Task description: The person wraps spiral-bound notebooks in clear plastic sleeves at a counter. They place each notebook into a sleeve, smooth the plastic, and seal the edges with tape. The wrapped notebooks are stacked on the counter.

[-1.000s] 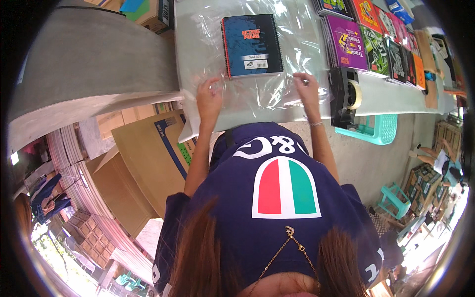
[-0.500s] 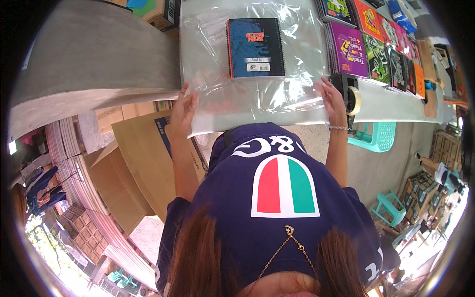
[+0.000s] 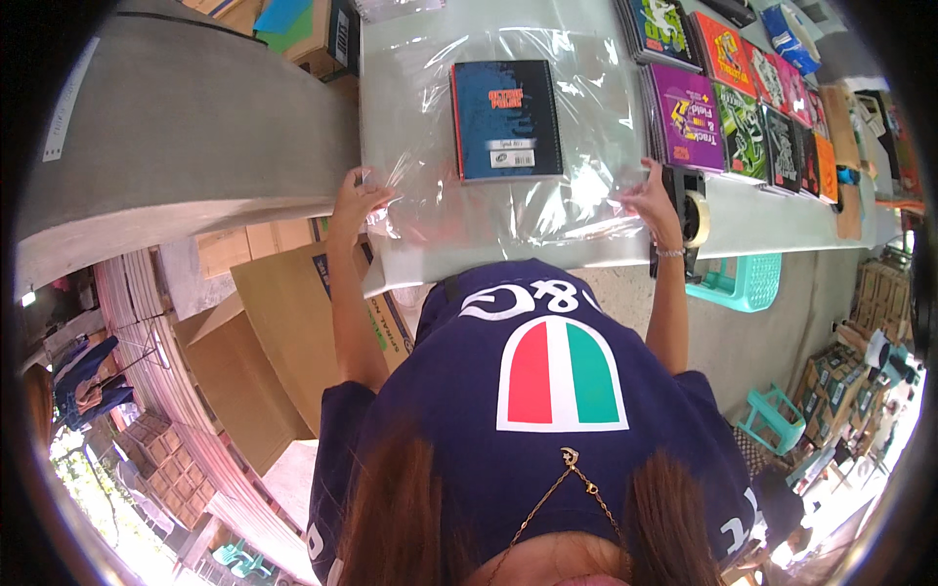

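Observation:
A stack of dark blue spiral notebooks [image 3: 505, 122] lies on a clear plastic sheet [image 3: 415, 127], which is spread wrinkled and shiny over the white table. My left hand [image 3: 360, 203] is at the sheet's near left side, its fingertips closed on the plastic edge. At the near right side my right hand [image 3: 653, 207] pinches the film between thumb and fingers. Neither hand touches the notebooks. Close beside my right hand stands a black tape dispenser [image 3: 690, 210] with a roll of clear tape.
Stacks of colourful notebooks [image 3: 689, 117] line the table's right side, with a blue roll [image 3: 789, 39] behind them. A grey concrete surface [image 3: 195, 117] borders the table at left. An opened cardboard box [image 3: 283, 332] stands below it. A green plastic stool [image 3: 743, 283] is under the right side.
My hands have moved slightly farther over the table, and their fingers have closed on the film. The near edge of the plastic has drawn away from me. The view has shifted a little.

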Action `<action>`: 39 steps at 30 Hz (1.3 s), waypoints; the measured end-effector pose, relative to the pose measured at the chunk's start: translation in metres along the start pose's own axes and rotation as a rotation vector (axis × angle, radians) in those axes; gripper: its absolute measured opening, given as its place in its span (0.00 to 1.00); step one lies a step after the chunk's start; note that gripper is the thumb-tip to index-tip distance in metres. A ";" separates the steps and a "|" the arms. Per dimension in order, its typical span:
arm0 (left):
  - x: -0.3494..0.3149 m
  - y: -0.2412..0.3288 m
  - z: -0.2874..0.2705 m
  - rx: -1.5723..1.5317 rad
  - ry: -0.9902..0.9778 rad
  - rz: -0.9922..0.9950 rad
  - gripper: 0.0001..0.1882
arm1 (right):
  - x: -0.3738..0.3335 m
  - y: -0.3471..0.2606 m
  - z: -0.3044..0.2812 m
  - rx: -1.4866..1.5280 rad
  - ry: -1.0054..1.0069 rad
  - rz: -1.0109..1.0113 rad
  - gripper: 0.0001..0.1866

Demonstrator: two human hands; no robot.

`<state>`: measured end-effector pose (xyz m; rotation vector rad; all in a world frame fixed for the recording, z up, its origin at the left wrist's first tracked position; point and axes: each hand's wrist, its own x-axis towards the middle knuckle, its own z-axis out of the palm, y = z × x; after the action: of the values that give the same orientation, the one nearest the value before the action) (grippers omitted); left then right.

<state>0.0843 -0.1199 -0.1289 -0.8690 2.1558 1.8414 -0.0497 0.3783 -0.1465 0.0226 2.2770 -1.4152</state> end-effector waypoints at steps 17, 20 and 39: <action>0.039 0.113 0.042 -0.155 -0.395 0.228 0.27 | 0.066 -0.119 0.000 0.509 -0.504 -0.035 0.37; 0.031 0.126 0.050 -0.082 -0.331 0.209 0.28 | 0.063 -0.140 0.002 0.186 -0.420 -0.070 0.37; 0.030 0.157 0.105 0.496 0.134 0.266 0.17 | 0.097 -0.169 0.027 0.197 -0.567 0.065 0.11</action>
<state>-0.0485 -0.0196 -0.0345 -0.6314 2.7478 1.2606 -0.1685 0.2542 -0.0514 -0.2144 1.6594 -1.3903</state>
